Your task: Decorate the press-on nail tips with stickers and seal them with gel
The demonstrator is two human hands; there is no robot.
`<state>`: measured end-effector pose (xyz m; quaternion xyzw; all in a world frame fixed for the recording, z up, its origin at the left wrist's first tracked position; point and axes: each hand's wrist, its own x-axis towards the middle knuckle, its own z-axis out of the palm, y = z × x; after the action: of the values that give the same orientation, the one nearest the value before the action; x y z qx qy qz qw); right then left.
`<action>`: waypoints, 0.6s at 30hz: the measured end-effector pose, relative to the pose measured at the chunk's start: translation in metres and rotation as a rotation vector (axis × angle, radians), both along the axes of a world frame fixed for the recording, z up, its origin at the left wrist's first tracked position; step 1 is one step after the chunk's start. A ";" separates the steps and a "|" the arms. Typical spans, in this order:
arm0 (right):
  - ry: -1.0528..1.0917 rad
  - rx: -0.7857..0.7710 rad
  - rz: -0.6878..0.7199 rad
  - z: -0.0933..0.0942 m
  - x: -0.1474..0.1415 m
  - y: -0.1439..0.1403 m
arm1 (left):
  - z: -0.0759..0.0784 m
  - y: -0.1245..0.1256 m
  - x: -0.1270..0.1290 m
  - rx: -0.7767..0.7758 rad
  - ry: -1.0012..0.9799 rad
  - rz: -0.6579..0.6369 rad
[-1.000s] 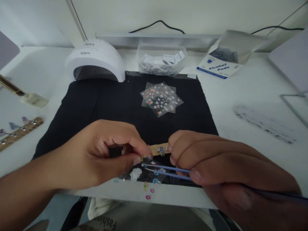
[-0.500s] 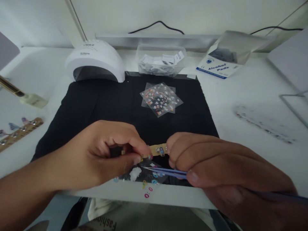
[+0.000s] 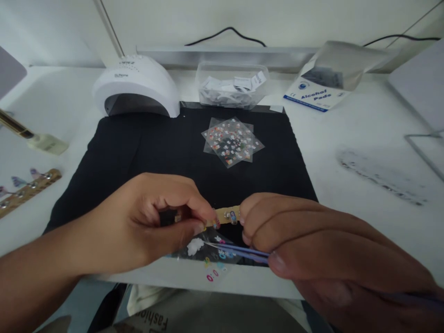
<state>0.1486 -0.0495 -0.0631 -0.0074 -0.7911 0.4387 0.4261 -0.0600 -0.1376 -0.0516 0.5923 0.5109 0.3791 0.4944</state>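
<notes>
My left hand [image 3: 138, 222] pinches one end of a tan nail-tip strip [image 3: 227, 215], thumb and forefinger closed on it so the strip hangs level just above the black mat [image 3: 145, 148]. I judge that grip keeps the decorated nail tips facing up where I can see them. My right hand [image 3: 312, 249] closes on blue tweezers [image 3: 236, 250], its fingers also touching the strip's other end; the tweezer points lie close together and reach left under the strip, over a clear sticker sheet [image 3: 208, 252] lying at the mat's near edge. Whether the points hold a sticker I cannot tell.

The sheet partly overhangs the mat onto the white table [image 3: 364, 134], close to the table's front edge, so there is little room toward me. Ahead, the mat is open up to a stack of sticker sheets [image 3: 232, 141]. Beyond that stand a white nail lamp [image 3: 137, 88], a clear tub of packets [image 3: 232, 85] and an alcohol pads box [image 3: 322, 83]. Another nail-tip strip [image 3: 27, 190] lies well apart at far left.
</notes>
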 end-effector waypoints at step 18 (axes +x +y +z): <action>-0.009 -0.155 0.065 -0.027 0.008 0.000 | -0.003 0.001 0.000 0.028 0.022 -0.005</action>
<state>0.1564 -0.0500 -0.0902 -0.0165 -0.7566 0.5121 0.4062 -0.0600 -0.1362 -0.0549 0.6044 0.5096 0.3785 0.4813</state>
